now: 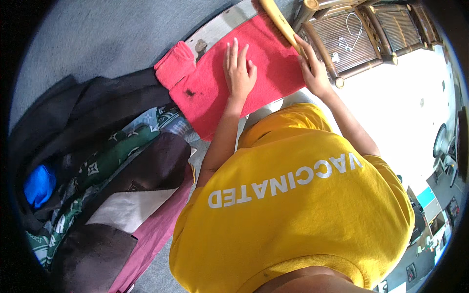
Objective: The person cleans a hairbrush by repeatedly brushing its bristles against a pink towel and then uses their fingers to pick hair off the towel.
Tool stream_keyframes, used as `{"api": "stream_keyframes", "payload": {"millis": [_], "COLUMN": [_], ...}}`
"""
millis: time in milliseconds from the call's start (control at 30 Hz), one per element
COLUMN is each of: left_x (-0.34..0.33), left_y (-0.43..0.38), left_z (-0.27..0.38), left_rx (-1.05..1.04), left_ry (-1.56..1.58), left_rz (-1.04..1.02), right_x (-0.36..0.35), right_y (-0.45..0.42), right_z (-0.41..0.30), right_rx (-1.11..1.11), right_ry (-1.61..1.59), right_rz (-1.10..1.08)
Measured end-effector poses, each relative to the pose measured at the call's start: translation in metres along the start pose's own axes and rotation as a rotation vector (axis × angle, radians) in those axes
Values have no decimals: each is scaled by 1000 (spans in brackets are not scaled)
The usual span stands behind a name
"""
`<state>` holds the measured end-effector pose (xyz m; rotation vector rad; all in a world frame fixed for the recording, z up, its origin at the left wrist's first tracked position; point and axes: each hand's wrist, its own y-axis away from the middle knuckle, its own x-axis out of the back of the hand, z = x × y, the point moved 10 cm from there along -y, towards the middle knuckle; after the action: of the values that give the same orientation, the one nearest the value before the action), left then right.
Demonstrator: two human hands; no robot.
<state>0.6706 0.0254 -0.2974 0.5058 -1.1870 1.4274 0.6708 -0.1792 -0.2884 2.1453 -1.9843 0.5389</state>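
A red cloth (205,106) with a dark mark and a bunched end lies over a pale, worn board (220,27) in front of me. My left hand (237,71) rests on the cloth, fingers spread, holding nothing. At the cloth's right side, my right hand (313,69) grips the handle of a wooden brush (280,20). Its dark reddish bristles face the cloth and its head points up and away from me. Whether the bristles touch the cloth, I cannot tell.
Dark, green-patterned and maroon garments (121,150) lie heaped to the left, with a blue cloth (39,185) among them. Bamboo furniture (344,40) stands at the upper right, a white cord (353,33) on it. Grey carpet (106,33) lies beyond the board. Shelving (432,208) shows far right.
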Motion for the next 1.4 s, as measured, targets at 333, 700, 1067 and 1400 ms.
{"api": "stream_keyframes", "payload": {"millis": [333, 700, 1067, 1400], "left_x": [45, 81, 77, 79], "left_y": [88, 126, 127, 127], "left_z": [-61, -96, -97, -94], "left_rx": [52, 195, 146, 115], "left_ry": [-60, -184, -244, -248], "left_rz": [-140, -119, -102, -46], "right_x": [-90, -44, -128, -1], "right_y": [85, 110, 163, 175], "right_z": [-53, 9, -43, 39], "right_rx": [244, 88, 134, -193], "right_ry": [347, 488, 533, 603], "right_rz": [-425, -122, -322, 183]}}
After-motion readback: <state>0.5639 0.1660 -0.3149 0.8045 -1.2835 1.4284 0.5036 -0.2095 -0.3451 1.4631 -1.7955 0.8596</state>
